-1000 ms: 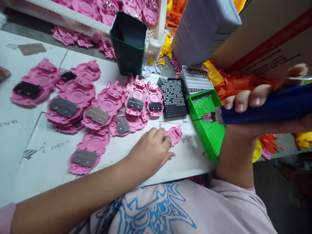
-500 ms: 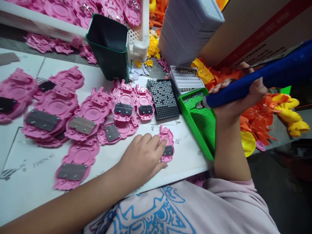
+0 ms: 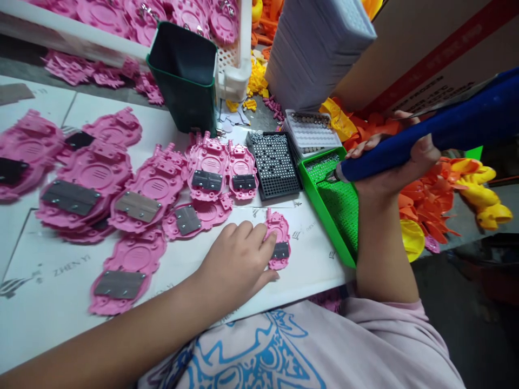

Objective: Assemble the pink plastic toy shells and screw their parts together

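My left hand (image 3: 235, 258) lies on the white table board with its fingers curled against the left side of a small pink plastic casing (image 3: 279, 229). A dark plate held by small screws is on the casing's lower half. My right hand (image 3: 421, 159) is wrapped round a blue electric screwdriver (image 3: 458, 121). The screwdriver's metal bit points left and down, over the upper part of a green tray (image 3: 351, 254) with a perforated insert. Small screws lie at the tray's far end; whether the bit touches one I cannot tell.
Several pink casings (image 3: 97, 173) with screwed-on plates spread to the left. Beyond stand a dark green bin (image 3: 186, 102), a black screw tray (image 3: 279, 189) and a white crate (image 3: 133, 51) of pink parts. Orange parts (image 3: 425, 200) and a carton (image 3: 405, 65) lie right.
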`<state>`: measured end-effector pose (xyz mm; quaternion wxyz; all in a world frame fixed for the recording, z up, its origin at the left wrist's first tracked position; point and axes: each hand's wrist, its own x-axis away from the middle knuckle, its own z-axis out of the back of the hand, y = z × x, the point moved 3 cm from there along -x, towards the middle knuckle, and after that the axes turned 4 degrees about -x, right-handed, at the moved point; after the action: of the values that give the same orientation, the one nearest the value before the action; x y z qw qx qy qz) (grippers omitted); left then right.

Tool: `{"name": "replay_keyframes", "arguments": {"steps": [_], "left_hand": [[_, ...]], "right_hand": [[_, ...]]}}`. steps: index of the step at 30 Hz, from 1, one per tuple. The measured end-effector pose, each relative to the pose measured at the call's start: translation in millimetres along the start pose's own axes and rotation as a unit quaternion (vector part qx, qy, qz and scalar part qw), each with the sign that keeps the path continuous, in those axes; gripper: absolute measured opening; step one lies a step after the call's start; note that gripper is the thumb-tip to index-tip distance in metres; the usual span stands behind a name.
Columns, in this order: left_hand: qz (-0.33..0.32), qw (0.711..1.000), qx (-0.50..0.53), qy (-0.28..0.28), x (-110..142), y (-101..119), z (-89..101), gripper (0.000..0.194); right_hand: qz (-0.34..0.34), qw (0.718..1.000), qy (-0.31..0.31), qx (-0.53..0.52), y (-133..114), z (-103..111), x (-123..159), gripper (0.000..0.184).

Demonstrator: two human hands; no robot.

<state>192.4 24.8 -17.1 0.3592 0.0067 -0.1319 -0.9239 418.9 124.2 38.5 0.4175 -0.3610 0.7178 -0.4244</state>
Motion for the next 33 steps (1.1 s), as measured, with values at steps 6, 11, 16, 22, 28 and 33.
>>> {"name": "replay_keyframes", "arguments": {"steps": [6, 11, 16, 22, 28, 33], "left_hand": [[-0.001, 1.0, 0.001, 0.0, 1.0, 0.9, -0.3, 0.051], [0.007, 1.0, 0.005, 0.0, 1.8, 0.9, -0.5, 0.05], [0.021, 1.0, 0.003, 0.014, 1.0, -0.6, -1.6, 0.052], [0.03, 0.999, 0.012, 0.005, -0.8, -0.1, -1.2, 0.05], [0.029, 0.999, 0.015, -0.003, -0.6, 0.8, -1.2, 0.046], [0.034, 0.999, 0.021, -0.006, -1.6, 0.3, -2.2, 0.047]], "right_hand": [[-0.026, 1.0, 0.006, 0.013, -0.2, -2.2, 2.1, 0.038], [0.005, 1.0, 0.02, 0.011, -2.5, 2.0, 0.4, 0.032], [0.053, 0.998, -0.016, -0.038, -15.3, 4.4, -2.3, 0.03], [0.081, 0.995, 0.01, -0.064, -40.3, -8.4, 8.7, 0.044], [-0.082, 0.969, -0.221, -0.07, -36.1, -21.7, 27.7, 0.046], [-0.076, 0.96, -0.244, -0.116, -16.2, -36.9, 45.3, 0.048]]}}
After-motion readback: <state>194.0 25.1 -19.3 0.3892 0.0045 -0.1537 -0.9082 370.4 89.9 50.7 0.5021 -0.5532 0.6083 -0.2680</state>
